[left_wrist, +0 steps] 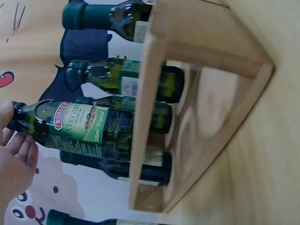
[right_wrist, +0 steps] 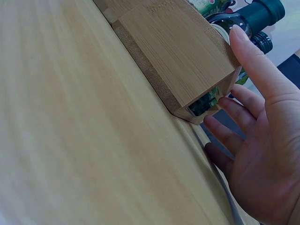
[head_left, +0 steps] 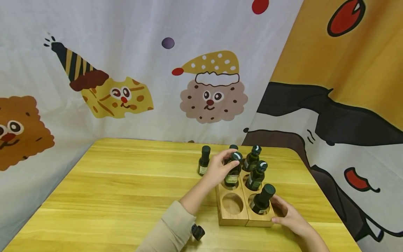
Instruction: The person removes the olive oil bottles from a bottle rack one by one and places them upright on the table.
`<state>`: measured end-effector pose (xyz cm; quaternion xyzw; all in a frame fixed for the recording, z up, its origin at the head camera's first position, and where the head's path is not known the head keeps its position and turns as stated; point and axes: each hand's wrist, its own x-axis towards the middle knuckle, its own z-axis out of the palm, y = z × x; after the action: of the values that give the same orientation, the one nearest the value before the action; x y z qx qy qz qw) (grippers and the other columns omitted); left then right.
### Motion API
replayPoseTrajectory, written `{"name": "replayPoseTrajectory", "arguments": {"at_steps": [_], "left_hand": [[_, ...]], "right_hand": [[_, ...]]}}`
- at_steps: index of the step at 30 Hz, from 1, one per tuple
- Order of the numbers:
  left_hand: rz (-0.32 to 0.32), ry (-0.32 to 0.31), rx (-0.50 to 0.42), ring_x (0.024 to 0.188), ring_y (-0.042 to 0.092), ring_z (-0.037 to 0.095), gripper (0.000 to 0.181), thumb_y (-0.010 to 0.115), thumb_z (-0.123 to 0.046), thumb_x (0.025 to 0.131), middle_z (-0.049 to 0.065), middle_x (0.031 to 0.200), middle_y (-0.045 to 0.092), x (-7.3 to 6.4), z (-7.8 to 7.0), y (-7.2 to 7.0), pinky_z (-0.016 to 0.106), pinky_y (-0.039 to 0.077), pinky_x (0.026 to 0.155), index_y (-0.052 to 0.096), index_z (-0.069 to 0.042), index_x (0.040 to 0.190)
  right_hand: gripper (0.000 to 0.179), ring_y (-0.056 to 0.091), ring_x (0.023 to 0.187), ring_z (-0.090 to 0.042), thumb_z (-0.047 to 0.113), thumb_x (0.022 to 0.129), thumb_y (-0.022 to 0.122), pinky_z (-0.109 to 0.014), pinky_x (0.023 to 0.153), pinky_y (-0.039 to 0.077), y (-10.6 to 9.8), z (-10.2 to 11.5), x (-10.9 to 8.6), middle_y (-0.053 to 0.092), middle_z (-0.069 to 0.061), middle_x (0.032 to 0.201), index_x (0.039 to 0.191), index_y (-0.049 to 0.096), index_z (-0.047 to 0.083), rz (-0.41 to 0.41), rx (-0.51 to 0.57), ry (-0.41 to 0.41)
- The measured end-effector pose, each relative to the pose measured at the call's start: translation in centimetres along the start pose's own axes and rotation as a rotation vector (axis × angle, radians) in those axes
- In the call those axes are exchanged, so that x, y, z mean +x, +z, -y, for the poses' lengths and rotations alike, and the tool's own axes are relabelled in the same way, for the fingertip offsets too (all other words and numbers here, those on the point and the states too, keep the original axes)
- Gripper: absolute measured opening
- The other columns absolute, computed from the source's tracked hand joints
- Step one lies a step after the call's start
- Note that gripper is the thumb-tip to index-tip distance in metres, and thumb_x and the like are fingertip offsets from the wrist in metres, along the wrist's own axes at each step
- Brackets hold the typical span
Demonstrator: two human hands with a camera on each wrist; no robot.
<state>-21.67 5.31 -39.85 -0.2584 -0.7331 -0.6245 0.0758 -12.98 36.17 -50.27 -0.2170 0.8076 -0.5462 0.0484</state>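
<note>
My left hand (head_left: 220, 168) pinches the dark green cap of a small olive oil bottle (left_wrist: 77, 126) labelled Borges. The bottle is upright over the middle hole of the left row in a wooden bottle rack (head_left: 233, 219); its base is at the hole. At the rack's front right corner, my right hand (head_left: 291, 217) touches the wood with loosely extended fingers and thumb (right_wrist: 255, 61). Beside it, another bottle with a plain green cap (head_left: 262, 201) leans in the front right hole. More bottles (head_left: 256, 176) stand behind it. The front left hole (head_left: 232, 203) holds nothing.
A separate small bottle (head_left: 204, 161) stands on the yellow wooden table (head_left: 126, 189), left of the rack. Near the left sleeve (head_left: 171, 227) is a small black object (head_left: 197, 232). A printed cartoon curtain (head_left: 132, 35) hangs behind the table.
</note>
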Motion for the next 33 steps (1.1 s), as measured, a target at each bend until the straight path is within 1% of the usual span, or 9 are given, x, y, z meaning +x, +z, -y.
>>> {"name": "replayPoseTrajectory", "arguments": {"at_steps": [7,13,18,20,22,25,27,29,33], "left_hand": [[-0.022,0.052,0.013,0.101,0.058,0.016,0.038,0.069,-0.018,0.09,0.001,0.104,0.066,0.1,-1.0,-1.7,0.045,0.048,0.088,0.062,-0.008,0.125],[-0.051,0.075,0.032,0.097,0.059,0.016,0.037,0.07,-0.016,0.089,0.003,0.101,0.067,0.1,-1.4,-3.6,0.039,0.049,0.083,0.063,-0.005,0.123],[-0.072,0.033,0.041,0.097,0.058,0.018,0.037,0.07,-0.018,0.089,0.004,0.102,0.066,-0.1,-1.8,-5.6,0.035,0.047,0.08,0.064,-0.009,0.124],[-0.081,0.015,0.044,0.095,0.058,0.019,0.037,0.071,-0.019,0.088,0.004,0.101,0.066,-0.1,-1.9,-6.5,0.034,0.047,0.071,0.064,-0.01,0.124],[-0.089,0.026,0.047,0.094,0.058,0.02,0.037,0.07,-0.018,0.089,0.006,0.1,0.066,-0.1,-2.0,-7.3,0.035,0.046,0.071,0.064,-0.009,0.124],[-0.105,0.049,0.071,0.093,0.058,0.021,0.036,0.07,-0.016,0.089,0.007,0.098,0.065,0.0,-2.0,-8.5,0.038,0.046,0.076,0.064,-0.006,0.123],[-0.115,0.059,0.094,0.094,0.058,0.02,0.036,0.07,-0.016,0.089,0.007,0.097,0.066,0.2,-1.9,-9.2,0.043,0.044,0.087,0.064,-0.006,0.123],[-0.122,0.051,0.113,0.094,0.058,0.02,0.036,0.07,-0.016,0.089,0.006,0.097,0.065,0.3,-1.9,-9.9,0.046,0.042,0.092,0.064,-0.005,0.123],[-0.128,0.048,0.133,0.096,0.059,0.022,0.037,0.069,-0.015,0.09,0.007,0.099,0.065,0.5,-1.6,-11.1,0.049,0.041,0.095,0.062,-0.004,0.125]], "right_hand": [[0.074,0.05,0.115,-0.005,0.002,0.083,0.073,-0.018,0.094,0.038,-0.1,-0.2,-0.1,0.055,0.006,0.128,0.141,0.031,-0.014,-0.001,-0.016,0.008],[0.074,0.051,0.115,-0.006,0.003,0.084,0.073,-0.02,0.094,0.039,-0.1,-0.2,0.0,0.055,0.003,0.129,0.142,0.03,-0.013,0.001,-0.01,0.014],[0.074,0.05,0.116,-0.006,0.002,0.084,0.072,-0.019,0.094,0.038,-0.1,-0.2,0.0,0.055,0.004,0.129,0.142,0.029,-0.014,0.005,0.003,0.004],[0.074,0.05,0.116,-0.005,0.002,0.084,0.072,-0.018,0.094,0.037,0.0,-0.2,0.0,0.055,0.005,0.129,0.142,0.029,-0.014,0.007,0.006,-0.003],[0.074,0.05,0.116,-0.006,0.002,0.083,0.073,-0.018,0.095,0.037,0.0,-0.2,0.1,0.055,0.004,0.129,0.142,0.029,-0.014,0.009,0.007,-0.01],[0.074,0.05,0.116,-0.006,0.001,0.083,0.073,-0.018,0.095,0.037,0.0,-0.2,0.1,0.055,0.003,0.129,0.141,0.03,-0.014,0.009,0.004,-0.018],[0.074,0.05,0.116,-0.006,0.001,0.083,0.073,-0.018,0.095,0.037,0.0,-0.3,0.1,0.056,0.003,0.128,0.141,0.03,-0.014,0.009,0.002,-0.021],[0.073,0.05,0.116,-0.006,0.0,0.083,0.073,-0.018,0.095,0.037,-0.1,-0.3,0.1,0.055,0.003,0.129,0.141,0.031,-0.014,0.009,-0.001,-0.023],[0.073,0.05,0.117,-0.005,0.0,0.083,0.073,-0.018,0.095,0.036,-0.1,-0.4,0.1,0.055,0.003,0.129,0.141,0.031,-0.014,0.012,0.002,-0.021]]}}
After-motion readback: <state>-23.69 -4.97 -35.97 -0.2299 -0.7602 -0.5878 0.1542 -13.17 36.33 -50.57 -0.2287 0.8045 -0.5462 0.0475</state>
